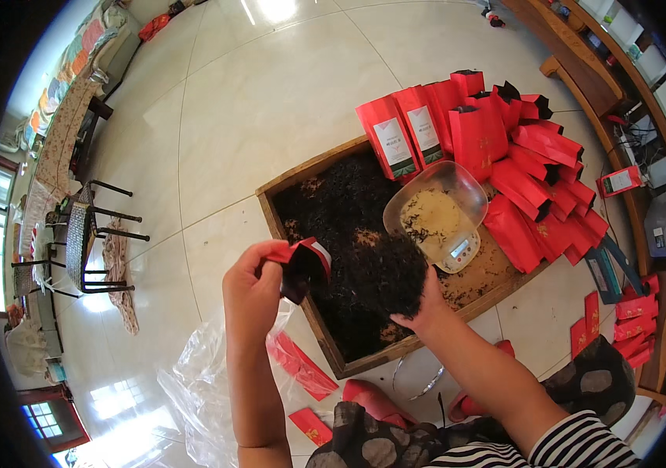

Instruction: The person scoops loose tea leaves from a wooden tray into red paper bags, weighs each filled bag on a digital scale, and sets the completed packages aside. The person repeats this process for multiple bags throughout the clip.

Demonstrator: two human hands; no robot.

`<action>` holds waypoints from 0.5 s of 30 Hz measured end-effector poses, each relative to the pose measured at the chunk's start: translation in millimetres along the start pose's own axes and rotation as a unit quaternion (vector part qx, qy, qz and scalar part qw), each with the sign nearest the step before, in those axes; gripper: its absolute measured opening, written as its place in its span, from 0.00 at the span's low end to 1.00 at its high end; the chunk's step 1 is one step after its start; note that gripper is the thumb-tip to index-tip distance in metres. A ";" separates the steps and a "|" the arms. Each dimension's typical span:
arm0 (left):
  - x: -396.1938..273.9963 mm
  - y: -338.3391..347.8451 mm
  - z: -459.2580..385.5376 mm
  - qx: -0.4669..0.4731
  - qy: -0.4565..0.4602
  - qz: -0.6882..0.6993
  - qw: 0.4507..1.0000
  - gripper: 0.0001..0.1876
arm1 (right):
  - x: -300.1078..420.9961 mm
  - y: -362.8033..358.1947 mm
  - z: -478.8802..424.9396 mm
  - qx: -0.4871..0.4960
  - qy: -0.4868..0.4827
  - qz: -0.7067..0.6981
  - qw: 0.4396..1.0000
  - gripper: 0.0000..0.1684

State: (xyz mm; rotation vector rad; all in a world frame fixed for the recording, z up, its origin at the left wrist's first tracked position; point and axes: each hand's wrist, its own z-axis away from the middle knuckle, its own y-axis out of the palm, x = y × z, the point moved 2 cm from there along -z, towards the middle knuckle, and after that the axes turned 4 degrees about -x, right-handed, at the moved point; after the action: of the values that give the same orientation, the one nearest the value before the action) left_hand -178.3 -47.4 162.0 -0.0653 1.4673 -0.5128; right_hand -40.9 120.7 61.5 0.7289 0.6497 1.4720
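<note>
My left hand [257, 286] grips a red pouch [316, 251] near its mouth, and the dark inside of the pouch faces right. A large heap of dark dried leaves [388, 272], which look like tea, rests in my right hand [429, 298]. Both hands are over the left and middle part of a shallow wooden tray [315, 327]. More loose dark leaves [333, 199] cover the tray's left side. Just beyond my right hand is a kitchen scale [460, 251] with a clear bowl [470, 187] on top. Some leaf bits lie in the bowl.
Several red pouches [479, 140] stand or lie across the tray's right end and beyond it. A clear plastic bag [204, 374] and flat red packets [309, 426] lie on the tiled floor near my feet. A chair [78, 245] is at left, a wooden cabinet [590, 64] at right.
</note>
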 end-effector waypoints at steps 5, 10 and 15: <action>21.6 5.4 21.9 0.039 -0.050 0.042 0.997 0.11 | -11.2 -27.6 22.5 0.017 0.023 -0.003 1.000 0.28; 49.0 30.4 14.4 0.014 -0.018 -0.035 0.999 0.08 | -6.6 -39.6 29.3 0.063 0.035 -0.002 0.997 0.28; 42.3 27.5 20.4 -0.021 0.065 -0.099 0.993 0.06 | -4.9 -9.4 43.3 0.049 0.038 -0.019 0.998 0.28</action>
State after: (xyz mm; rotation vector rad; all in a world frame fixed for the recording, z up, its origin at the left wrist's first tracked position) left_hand -150.1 -43.9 115.6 -0.2171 1.6087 -0.6574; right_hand -1.6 114.5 81.5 0.7350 0.7954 1.4461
